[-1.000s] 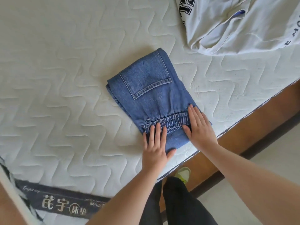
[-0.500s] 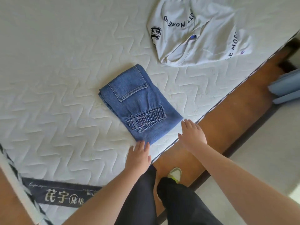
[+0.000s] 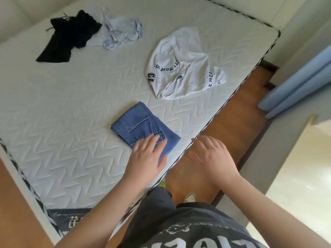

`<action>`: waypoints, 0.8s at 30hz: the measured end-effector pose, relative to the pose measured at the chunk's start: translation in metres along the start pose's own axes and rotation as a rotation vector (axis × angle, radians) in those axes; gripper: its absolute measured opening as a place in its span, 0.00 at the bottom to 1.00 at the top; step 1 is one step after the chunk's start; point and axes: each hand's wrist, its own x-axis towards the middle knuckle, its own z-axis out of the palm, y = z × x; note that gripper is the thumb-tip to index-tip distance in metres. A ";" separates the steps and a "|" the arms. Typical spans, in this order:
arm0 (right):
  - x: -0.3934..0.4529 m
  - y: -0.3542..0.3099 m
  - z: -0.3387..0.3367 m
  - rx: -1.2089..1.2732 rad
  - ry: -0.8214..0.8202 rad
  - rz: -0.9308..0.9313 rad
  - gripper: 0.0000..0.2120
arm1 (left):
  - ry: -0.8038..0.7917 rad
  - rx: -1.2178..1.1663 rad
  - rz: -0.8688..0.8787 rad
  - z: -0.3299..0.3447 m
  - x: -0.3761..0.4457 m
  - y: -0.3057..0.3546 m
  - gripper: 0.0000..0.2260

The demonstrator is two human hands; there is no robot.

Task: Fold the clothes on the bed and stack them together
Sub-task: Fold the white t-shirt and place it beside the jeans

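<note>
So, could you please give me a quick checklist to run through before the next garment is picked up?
1. Jeans folded compactly on the mattress: ok.
2. Left hand empty, open over the jeans' near edge: ok.
3. Right hand empty, open beyond the bed edge: ok.
4. White T-shirt folded: not ok, crumpled.
5. Black garment and pale blue garment folded: not ok.
6. Anything stacked on the jeans: not ok.

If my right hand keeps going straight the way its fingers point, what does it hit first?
Probably the mattress edge, then bare quilting. The right hand points up and left, passing right of the folded jeans, towards the white T-shirt. Height above the bed is unclear.
</note>
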 end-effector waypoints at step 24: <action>0.060 -0.021 -0.068 -0.101 0.239 0.105 0.16 | 0.102 -0.004 0.224 -0.061 0.108 -0.031 0.23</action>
